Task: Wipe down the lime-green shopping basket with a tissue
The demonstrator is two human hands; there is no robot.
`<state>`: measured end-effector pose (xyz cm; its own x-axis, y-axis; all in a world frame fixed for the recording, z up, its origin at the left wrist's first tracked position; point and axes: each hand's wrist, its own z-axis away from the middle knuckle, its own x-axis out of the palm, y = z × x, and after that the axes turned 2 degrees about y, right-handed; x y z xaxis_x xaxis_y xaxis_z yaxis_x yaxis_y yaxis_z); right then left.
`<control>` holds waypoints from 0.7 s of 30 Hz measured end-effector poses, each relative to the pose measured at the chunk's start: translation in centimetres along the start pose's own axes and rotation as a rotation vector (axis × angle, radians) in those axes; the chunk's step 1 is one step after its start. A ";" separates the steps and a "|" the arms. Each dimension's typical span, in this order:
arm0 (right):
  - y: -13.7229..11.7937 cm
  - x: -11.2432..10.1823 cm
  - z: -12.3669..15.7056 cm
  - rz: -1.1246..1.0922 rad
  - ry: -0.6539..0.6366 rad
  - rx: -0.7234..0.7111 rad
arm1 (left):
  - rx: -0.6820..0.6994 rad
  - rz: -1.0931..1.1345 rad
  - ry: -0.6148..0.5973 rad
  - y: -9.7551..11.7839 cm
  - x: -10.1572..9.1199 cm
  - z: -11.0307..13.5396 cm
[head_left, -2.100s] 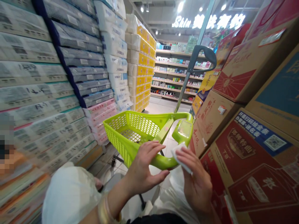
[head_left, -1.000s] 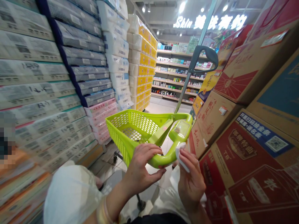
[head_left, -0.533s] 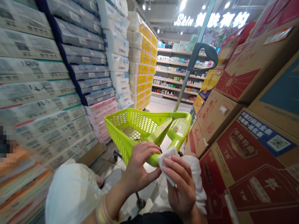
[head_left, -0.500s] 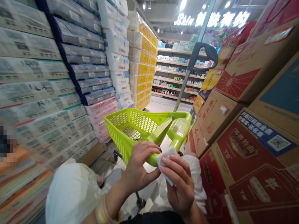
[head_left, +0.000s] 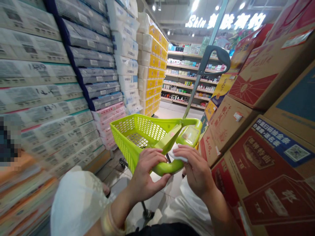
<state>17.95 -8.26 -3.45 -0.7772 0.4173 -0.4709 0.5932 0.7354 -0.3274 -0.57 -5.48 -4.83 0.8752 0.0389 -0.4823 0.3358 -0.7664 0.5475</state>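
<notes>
A lime-green shopping basket cart (head_left: 128, 152) on wheels stands in front of me, with a long grey pull handle (head_left: 202, 62) rising from its far right side. My left hand (head_left: 150, 173) is closed round the near rim of the cart, thumb below and fingers on top. A folded white cloth (head_left: 180, 156) lies under the fingers of my right hand (head_left: 197, 167), which presses it on the green frame to the right of my left hand. Part of the cloth is hidden beneath those fingers. Beside it sits a small clear-covered panel (head_left: 190, 134) on the frame.
Stacked tissue packs (head_left: 55, 95) wall in the left side. Cardboard boxes (head_left: 267, 157) are piled close on the right. Shelves of small goods (head_left: 188, 75) stand at the back beyond a pale tiled floor (head_left: 169, 111). A blurred, partly pixelated shape shows at the left edge.
My right hand has slid the cloth up and to the right along the green frame, turning from upright to palm-down. My left hand keeps its place on the rim.
</notes>
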 end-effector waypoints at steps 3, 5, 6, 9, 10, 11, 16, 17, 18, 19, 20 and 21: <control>-0.5 0.1 0.0 -0.017 -0.043 -0.025 | 0.003 0.006 -0.014 -0.1 -0.2 0.1; -0.7 0.3 0.4 -0.058 -0.070 -0.088 | 0.009 0.019 -0.027 -0.1 -0.3 0.1; -0.6 0.3 0.7 -0.067 -0.048 -0.104 | 0.006 0.026 -0.034 -0.1 -0.4 0.2; 0.2 0.6 1.7 -0.019 0.122 -0.048 | -0.022 0.041 -0.051 -0.1 -0.7 0.3; 0.4 0.7 2.1 0.010 0.185 -0.015 | -0.034 0.042 -0.056 -0.1 -0.8 0.3; 0.4 1.0 2.6 0.037 0.234 0.010 | -0.042 0.042 -0.060 -0.2 -0.9 0.3; -1.2 2.9 5.1 0.082 0.306 -0.094 | -0.045 0.047 -0.034 -0.2 -1.1 0.3; -1.2 3.1 5.4 0.094 0.305 -0.131 | -0.048 0.052 -0.029 -0.2 -1.1 0.3; -1.1 3.3 5.6 0.111 0.316 -0.145 | -0.053 0.058 -0.026 -0.2 -1.1 0.3; -0.7 3.3 5.7 0.130 0.338 -0.133 | -0.057 0.065 -0.025 -0.2 -1.2 0.2; -0.3 3.3 5.7 0.142 0.370 -0.095 | -0.060 0.070 -0.029 -0.2 -1.2 0.2; 0.2 3.2 5.6 0.146 0.402 -0.044 | -0.061 0.073 -0.032 -0.2 -1.3 0.2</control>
<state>16.71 -9.78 -9.61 -0.7106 0.6875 -0.1498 0.7006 0.6715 -0.2414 -1.85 -5.51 -4.49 0.8867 -0.0374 -0.4608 0.2928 -0.7259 0.6224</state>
